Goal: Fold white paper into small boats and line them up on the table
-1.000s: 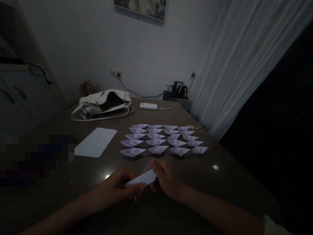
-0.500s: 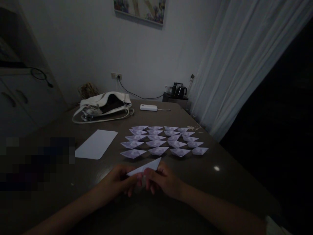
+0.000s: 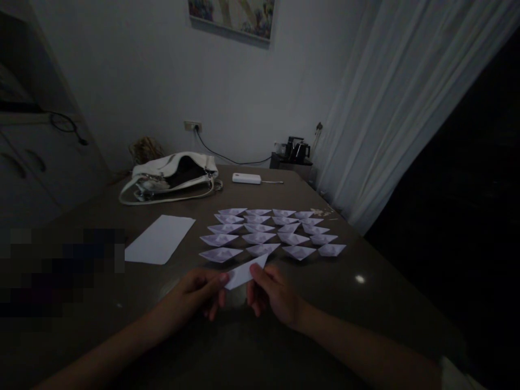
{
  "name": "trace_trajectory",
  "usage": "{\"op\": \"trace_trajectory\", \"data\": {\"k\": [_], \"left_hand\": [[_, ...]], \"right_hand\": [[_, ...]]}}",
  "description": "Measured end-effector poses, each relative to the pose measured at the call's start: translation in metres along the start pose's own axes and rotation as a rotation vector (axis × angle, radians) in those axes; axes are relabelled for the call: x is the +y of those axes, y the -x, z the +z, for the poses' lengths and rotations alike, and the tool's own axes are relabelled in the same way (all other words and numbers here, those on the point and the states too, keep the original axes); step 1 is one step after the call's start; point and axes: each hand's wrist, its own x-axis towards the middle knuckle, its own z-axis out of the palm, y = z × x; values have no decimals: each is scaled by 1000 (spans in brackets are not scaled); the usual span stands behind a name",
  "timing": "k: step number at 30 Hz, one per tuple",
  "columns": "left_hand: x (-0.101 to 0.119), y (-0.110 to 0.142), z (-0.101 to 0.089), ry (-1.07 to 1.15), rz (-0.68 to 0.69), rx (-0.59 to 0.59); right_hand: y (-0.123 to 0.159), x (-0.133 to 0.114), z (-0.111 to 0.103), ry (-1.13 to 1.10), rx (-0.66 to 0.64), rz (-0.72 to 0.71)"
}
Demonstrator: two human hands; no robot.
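A folded white paper (image 3: 241,274) is held above the near part of the table, slanting up to the right. My left hand (image 3: 199,292) pinches its lower left end between thumb and fingers. With the thumb on top, my right hand (image 3: 276,295) grips the right part, below the pointed tip. Just beyond it, several white paper boats (image 3: 299,252) stand in rows on the table. The tip of the folded paper overlaps the view of a front-row boat (image 3: 260,248). A stack of white paper sheets (image 3: 160,240) lies left of the boats.
A white handbag (image 3: 174,173) lies at the back left of the dark glossy table (image 3: 365,325). Behind the boats is a white power bank (image 3: 246,178) with a short cable. A black kettle (image 3: 300,150) stands beyond the far edge, beside a white curtain (image 3: 365,108).
The folded paper has turned and now shows a broader flat face. My left hand has shifted slightly left to its end, and my right thumb has moved up onto the paper.
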Motion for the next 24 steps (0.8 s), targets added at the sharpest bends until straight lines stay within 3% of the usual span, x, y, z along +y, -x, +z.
{"op": "trace_trajectory", "data": {"k": [6, 11, 17, 24], "left_hand": [[0, 0, -1, -70, 10, 14], [11, 5, 1, -253, 152, 93], [7, 5, 0, -66, 163, 44], [1, 4, -3, 149, 97, 34]], "right_hand": [[-1, -2, -1, 0, 27, -27], [2, -2, -1, 119, 14, -22], [7, -3, 2, 241, -138, -76], [9, -5, 2, 265, -90, -173]]}}
